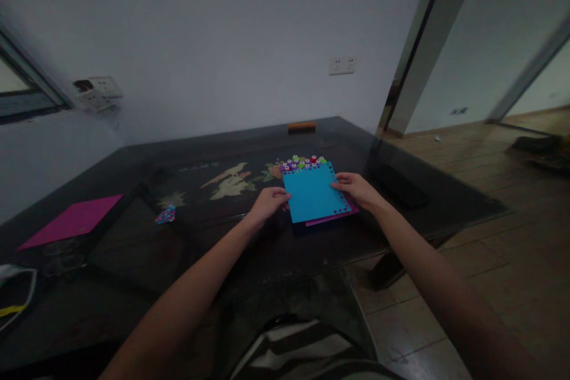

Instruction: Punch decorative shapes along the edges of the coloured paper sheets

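Note:
Between my two hands is a blue sheet of paper [315,193], with small dark spots along its top and right edges. My left hand [268,203] pinches its left edge. On the opposite side, my right hand [355,187] grips the right edge between thumb and fingers. A pink sheet [329,221] shows from under the blue one at the lower right. Just beyond the top edge sits a cluster of small round-topped pieces [303,162] in purple, green and red with white tops; their lower parts are hidden by the sheet.
The dark table [200,231] has a bird-and-flower picture on its top. A magenta sheet [73,221] lies at left, near a small multicoloured packet [166,214]. An orange-brown block [301,126] sits at the back edge, and a dark flat object [398,185] lies at right.

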